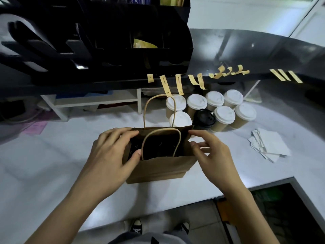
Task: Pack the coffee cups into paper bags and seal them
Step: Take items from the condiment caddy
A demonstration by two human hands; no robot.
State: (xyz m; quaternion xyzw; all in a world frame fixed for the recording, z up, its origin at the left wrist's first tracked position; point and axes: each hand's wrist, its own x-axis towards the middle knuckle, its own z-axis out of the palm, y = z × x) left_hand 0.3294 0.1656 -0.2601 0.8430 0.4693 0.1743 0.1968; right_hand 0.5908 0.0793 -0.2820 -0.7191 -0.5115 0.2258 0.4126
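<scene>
A brown paper bag [158,169] with twine handles stands upright on the white counter [52,155], its mouth open and dark inside. My left hand [112,152] grips the bag's left rim, fingers over the far edge and thumb inside. My right hand [211,152] pinches the right rim. Behind the bag stand several kraft coffee cups with white lids [223,115] and one cup with a black lid [204,118]. Yellow sticker strips [179,84] hang from the black shelf edge above them.
A black organiser rack [105,41] fills the upper left. White paper sheets [269,147] lie at the right of the counter. The counter's front edge runs close to my body; a dark floor mat [281,205] shows at lower right.
</scene>
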